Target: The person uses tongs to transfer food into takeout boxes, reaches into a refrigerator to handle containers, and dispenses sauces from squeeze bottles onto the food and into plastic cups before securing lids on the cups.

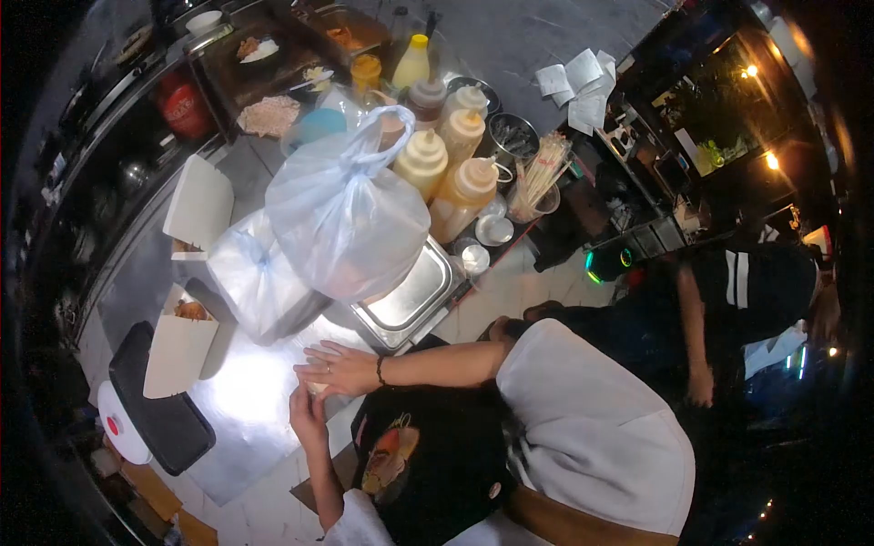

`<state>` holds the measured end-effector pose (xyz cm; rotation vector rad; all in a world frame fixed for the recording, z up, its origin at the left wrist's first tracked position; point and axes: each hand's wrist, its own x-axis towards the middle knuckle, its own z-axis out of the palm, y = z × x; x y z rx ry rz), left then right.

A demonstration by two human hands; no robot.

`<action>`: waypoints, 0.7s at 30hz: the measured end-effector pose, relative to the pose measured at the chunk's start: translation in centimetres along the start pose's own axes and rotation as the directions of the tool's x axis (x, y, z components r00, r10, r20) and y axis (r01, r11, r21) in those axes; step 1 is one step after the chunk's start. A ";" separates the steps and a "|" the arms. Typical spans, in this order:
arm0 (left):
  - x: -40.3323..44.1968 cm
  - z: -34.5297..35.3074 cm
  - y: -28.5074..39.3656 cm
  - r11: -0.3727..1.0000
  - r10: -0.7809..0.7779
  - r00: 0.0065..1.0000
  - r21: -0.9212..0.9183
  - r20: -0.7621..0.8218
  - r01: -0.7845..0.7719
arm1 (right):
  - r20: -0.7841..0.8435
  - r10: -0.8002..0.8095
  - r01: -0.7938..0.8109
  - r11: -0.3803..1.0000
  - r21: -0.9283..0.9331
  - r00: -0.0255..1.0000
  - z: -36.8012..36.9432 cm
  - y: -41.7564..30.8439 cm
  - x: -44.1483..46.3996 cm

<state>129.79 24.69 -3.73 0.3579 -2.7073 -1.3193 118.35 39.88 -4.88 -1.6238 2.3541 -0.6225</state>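
My right hand (339, 368), with a ring and a dark bracelet, reaches over the bright steel worktop (248, 387), its fingers bent. Just below it is my left hand (308, 411), its fingers closed and touching the right hand. Between the two shows a small pale thing (318, 388), mostly covered by the fingers; its kind is unclear. Beyond my hands stand a knotted white plastic bag (350, 209) and a second tied bag (259, 273). Two open white food boxes (182, 350) with browned food inside are to the left.
Several sauce squeeze bottles (464, 196), a cup of wrapped sticks (537, 187) and a metal pan with a lid (410, 296) crowd the far side. A black tray (159, 400) and a round white lid (123, 423) lie left. Another person (728, 309) in dark clothes is at right.
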 end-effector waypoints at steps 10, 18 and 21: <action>0.5 -0.2 -0.3 0.999 -0.010 1.000 0.041 -0.018 0.011 | -0.002 0.064 -0.064 0.996 0.056 0.998 -1.3 -0.8 0.7; -4.0 -0.7 3.5 0.979 -0.140 0.988 -0.158 -0.070 0.128 | 0.480 0.090 -0.399 0.699 0.594 0.872 -12.7 -2.9 -6.1; -5.0 0.3 -0.4 0.956 -0.109 0.968 -0.243 0.225 0.164 | 0.486 0.058 -0.461 0.432 0.775 0.872 -8.6 0.5 -13.0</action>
